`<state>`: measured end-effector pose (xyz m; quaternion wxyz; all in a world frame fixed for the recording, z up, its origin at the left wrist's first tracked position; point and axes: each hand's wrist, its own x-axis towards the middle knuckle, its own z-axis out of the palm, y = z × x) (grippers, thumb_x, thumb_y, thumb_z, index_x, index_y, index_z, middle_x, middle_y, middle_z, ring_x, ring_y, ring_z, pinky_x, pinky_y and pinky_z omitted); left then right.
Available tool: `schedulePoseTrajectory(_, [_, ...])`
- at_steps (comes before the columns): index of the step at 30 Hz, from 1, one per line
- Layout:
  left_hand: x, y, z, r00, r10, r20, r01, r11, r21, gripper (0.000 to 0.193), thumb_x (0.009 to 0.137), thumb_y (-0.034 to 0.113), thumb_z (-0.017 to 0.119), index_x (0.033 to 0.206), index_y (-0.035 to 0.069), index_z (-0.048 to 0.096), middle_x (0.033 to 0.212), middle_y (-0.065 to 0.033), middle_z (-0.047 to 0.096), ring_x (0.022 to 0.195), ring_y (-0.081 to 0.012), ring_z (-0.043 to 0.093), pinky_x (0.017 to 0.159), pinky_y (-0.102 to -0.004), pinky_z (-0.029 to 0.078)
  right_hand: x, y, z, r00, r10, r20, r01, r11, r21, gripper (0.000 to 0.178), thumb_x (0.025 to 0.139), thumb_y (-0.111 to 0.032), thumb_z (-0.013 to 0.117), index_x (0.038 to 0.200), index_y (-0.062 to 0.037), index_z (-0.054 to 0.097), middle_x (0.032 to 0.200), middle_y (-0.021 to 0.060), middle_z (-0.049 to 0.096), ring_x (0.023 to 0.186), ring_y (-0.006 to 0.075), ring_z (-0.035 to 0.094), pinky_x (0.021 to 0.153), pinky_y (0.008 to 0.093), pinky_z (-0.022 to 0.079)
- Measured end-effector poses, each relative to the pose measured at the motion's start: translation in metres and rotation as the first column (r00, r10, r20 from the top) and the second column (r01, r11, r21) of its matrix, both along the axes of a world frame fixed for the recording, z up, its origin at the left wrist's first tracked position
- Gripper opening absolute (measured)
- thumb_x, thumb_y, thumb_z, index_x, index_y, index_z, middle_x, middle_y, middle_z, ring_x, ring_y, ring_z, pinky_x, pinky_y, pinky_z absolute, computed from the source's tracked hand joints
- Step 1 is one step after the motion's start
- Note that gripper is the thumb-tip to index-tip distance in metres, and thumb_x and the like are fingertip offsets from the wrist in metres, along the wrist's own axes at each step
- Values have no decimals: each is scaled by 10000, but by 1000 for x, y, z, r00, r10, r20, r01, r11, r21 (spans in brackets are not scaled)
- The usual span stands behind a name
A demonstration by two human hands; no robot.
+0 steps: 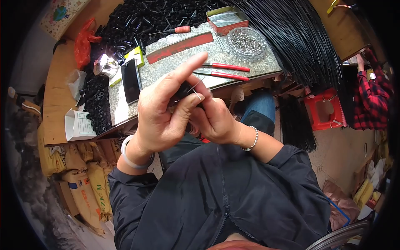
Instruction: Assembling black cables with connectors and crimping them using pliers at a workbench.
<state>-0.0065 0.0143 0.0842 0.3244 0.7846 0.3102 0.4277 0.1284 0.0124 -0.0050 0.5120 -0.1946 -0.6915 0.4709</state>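
Both hands are raised together in front of my chest, before the worktable's near edge. My left hand [162,110] is closed round a small black part [182,90], its index finger stretched out and its thumb bent in. A thin metal wire [195,91] sticks out by the thumb tip. Against it, my right hand [217,121] is closed with its fingers curled; what they grip is hidden behind the left hand. Beyond the hands, pliers with red handles [230,76] lie on the speckled tabletop [266,60].
A black phone [131,81] lies on the left. Farther back are a red strip [179,48], a screwdriver [182,29], a tin of thin wires [227,29] and a bowl of small metal pieces [246,43]. Black parts [166,16] and long black rods [291,33] are heaped behind.
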Motion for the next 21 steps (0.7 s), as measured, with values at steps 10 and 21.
schedulePoseTrajectory(10, [14, 4, -15, 967, 252, 39, -255, 943, 214, 569, 801, -84, 477, 1341, -67, 300, 1024, -192, 605, 915, -249, 637, 789, -303, 504, -17, 1, -1, 930, -367, 9, 362, 921, 146, 263, 835, -49, 548, 1060, 38, 441, 727, 213, 574, 663, 410, 576, 539, 437, 448])
schedulePoseTrajectory(21, [8, 13, -13, 999, -4, -47, -2, 990, -141, 374, 937, 272, 470, 1058, -55, 607, 784, -122, 619, 746, -166, 586, 840, -303, 442, -8, 13, -2, 997, -1, 74, -15, 978, 206, 193, 837, -108, 566, 986, 1, 511, 809, 186, 591, 764, 389, 586, 660, 421, 471])
